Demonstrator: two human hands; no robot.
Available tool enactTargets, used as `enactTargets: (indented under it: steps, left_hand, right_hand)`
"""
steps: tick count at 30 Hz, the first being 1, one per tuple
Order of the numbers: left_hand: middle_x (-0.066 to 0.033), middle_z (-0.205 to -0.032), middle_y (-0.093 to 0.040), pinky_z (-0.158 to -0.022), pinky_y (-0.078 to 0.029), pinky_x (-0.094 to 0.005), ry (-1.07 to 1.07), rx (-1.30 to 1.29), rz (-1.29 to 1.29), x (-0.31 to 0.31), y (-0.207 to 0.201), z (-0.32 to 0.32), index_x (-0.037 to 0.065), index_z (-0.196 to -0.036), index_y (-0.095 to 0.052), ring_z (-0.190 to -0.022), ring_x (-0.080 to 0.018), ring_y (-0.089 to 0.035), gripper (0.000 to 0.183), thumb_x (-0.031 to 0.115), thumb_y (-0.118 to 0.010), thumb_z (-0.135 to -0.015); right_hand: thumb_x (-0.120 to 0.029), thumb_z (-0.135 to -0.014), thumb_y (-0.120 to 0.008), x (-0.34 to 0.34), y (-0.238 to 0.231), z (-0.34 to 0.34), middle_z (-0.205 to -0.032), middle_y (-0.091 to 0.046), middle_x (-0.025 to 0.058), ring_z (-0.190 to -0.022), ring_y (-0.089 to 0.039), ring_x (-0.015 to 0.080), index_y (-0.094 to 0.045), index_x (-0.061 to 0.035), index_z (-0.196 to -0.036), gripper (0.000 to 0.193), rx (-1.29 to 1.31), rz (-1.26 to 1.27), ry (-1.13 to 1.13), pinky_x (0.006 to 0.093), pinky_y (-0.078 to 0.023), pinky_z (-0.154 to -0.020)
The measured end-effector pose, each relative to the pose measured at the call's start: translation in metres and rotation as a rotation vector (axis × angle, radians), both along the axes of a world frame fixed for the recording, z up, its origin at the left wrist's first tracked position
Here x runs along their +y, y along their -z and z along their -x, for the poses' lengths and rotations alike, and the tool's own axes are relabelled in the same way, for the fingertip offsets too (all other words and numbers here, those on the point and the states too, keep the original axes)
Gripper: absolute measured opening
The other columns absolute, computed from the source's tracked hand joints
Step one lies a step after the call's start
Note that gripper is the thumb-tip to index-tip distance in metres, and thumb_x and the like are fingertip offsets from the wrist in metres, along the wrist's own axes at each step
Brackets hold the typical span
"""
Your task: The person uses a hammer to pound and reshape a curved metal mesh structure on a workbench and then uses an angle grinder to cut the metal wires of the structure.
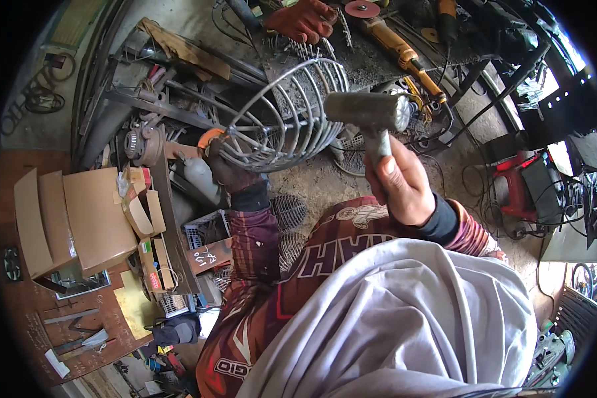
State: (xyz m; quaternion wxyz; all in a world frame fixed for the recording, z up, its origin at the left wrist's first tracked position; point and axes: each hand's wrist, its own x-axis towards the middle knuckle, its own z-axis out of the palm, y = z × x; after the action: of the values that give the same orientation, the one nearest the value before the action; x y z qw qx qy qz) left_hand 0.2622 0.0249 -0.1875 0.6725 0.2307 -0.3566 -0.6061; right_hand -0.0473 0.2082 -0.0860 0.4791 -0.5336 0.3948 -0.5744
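My left hand (pixel 232 169), in a dark glove, is closed at the lower left end of a cage of bent metal rods (pixel 292 149). The cage has curved ribs joined to a rounded rim and leans by the workbench. My bare right hand (pixel 404 182) grips a hammer by its pale handle, thumb along the shaft. The heavy cylindrical hammer head (pixel 361 111) is raised just right of the cage, apart from it as far as I can tell. An orange patch (pixel 210 137) shows beside my left hand; I cannot make out what it is.
On the dark workbench (pixel 371 66) lie a red work glove (pixel 302 23) and a yellow angle grinder (pixel 395 43). Cardboard boxes (pixel 99 212) and a grey bottle (pixel 199 178) stand left. A red machine (pixel 514 189) and trailing cables are at the right.
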Motion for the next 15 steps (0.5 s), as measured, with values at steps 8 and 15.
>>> enactTargets:
  steps: [8,15]
  left_hand:
    - [-0.0093,-0.104,-0.064,-0.088,-0.052,-0.0484,0.390,0.343,0.033,0.010,0.023,-0.009,0.010,-0.110,-0.061,-0.095,-0.0276,-0.063,0.043,0.045,-0.041,-0.096]
    - [-0.0076,-0.094,-0.064,-0.080,-0.055,-0.0436,0.334,0.263,-0.059,0.024,-0.003,0.008,0.011,-0.101,-0.060,-0.085,-0.0228,-0.063,0.035,0.040,-0.041,-0.097]
  right_hand:
    - [-0.039,-0.102,-0.045,-0.006,0.002,-0.006,-0.063,-0.051,0.0052,-0.054,-0.050,0.0167,-0.050,-0.0008,-0.089,0.041,0.124,-0.002,0.008,0.0328,-0.040,-0.052]
    - [-0.044,-0.100,-0.046,0.000,-0.011,-0.003,-0.065,-0.052,0.0048,-0.052,-0.048,0.0125,-0.053,0.0015,-0.098,0.046,0.087,0.159,0.190,0.0281,-0.038,-0.048]
